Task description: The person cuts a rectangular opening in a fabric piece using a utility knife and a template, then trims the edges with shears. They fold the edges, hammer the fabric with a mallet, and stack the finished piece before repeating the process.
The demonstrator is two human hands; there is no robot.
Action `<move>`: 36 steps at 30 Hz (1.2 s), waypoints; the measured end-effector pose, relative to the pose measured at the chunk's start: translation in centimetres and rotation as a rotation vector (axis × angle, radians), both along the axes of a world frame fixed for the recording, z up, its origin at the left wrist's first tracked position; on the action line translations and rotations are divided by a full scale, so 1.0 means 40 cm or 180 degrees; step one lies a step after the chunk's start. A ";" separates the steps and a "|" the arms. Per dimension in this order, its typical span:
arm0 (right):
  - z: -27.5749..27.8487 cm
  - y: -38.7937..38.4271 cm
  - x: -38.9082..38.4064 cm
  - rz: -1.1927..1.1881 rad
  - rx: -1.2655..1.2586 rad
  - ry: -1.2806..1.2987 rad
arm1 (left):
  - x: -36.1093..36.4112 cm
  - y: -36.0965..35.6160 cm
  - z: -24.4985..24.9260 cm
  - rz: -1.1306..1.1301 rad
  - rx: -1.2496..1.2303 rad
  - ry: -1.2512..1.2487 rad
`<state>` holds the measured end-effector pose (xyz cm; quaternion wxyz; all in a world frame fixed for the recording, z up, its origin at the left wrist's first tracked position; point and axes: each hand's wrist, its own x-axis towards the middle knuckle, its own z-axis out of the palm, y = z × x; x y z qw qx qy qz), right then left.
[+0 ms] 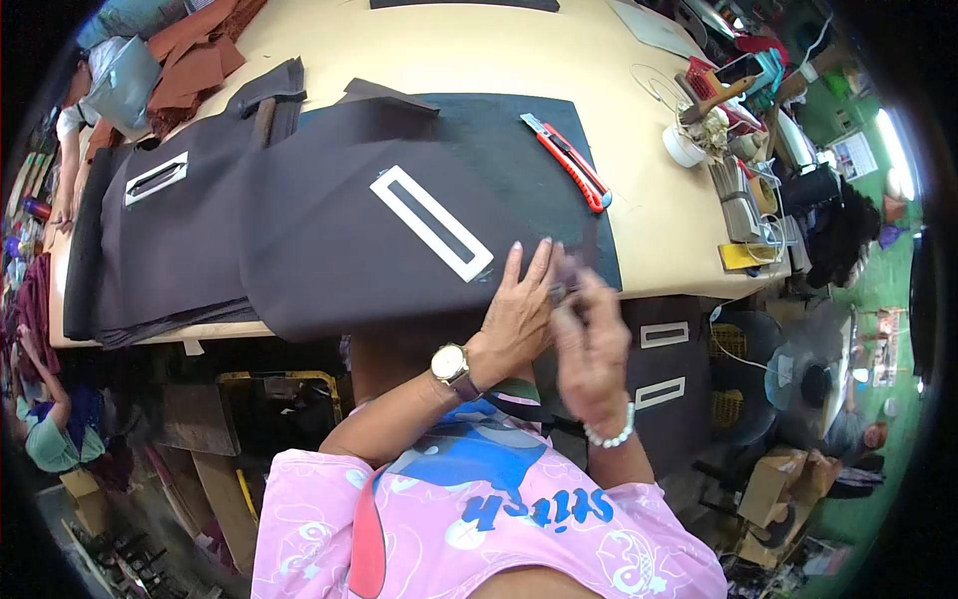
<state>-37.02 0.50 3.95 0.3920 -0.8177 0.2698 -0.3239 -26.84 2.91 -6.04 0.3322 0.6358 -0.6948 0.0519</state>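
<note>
A: Where the dark fabric panel point(329, 250) reaches the near edge of the desk point(659, 230), what do the hands do?

B: The left hand point(519, 309) lies on the right corner of the panel. Its fingers point(539, 265) are stretched out flat, released, and they grasp nothing. A gold watch point(451, 363) is on this wrist.

A: And the right hand?

B: The right hand point(591, 344) is just beside the left one, at the same corner. It is blurred. Its fingers look curled, but I cannot tell if they grasp the panel's edge or some small thing. A bead bracelet point(611, 436) is on that wrist.

A: How does the panel lie?

B: It lies flat on the desk, and its front part bends down over the near edge. A white rectangular frame point(431, 222) sits slanted on it, near the tips of the left hand.

A: What is around it?

B: Under its far side is a black mat point(499, 140), and on the mat lies a red utility knife point(569, 160), apart from both hands. To the left is a stack of similar dark panels point(150, 240); the top one carries a smaller white frame point(157, 178). Brown fabric pieces point(200, 50) lie at the far left corner, where another person point(100, 80) leans at the desk. On the right side of the desk stands a white tape roll point(684, 148) among small tools, too crowded to name.
</note>
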 end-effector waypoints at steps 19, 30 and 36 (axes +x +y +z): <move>-0.199 -0.180 -0.035 -0.1016 -0.1274 0.1249 | 0.038 0.017 0.061 0.0366 0.0383 0.0149; -0.089 -0.298 0.196 -0.1052 -0.1930 0.0743 | 0.289 0.122 0.047 0.1904 0.0919 -0.0261; 0.032 -0.136 0.577 -0.0388 -0.2442 -0.0776 | 0.294 0.125 0.051 0.1781 0.1439 -0.0377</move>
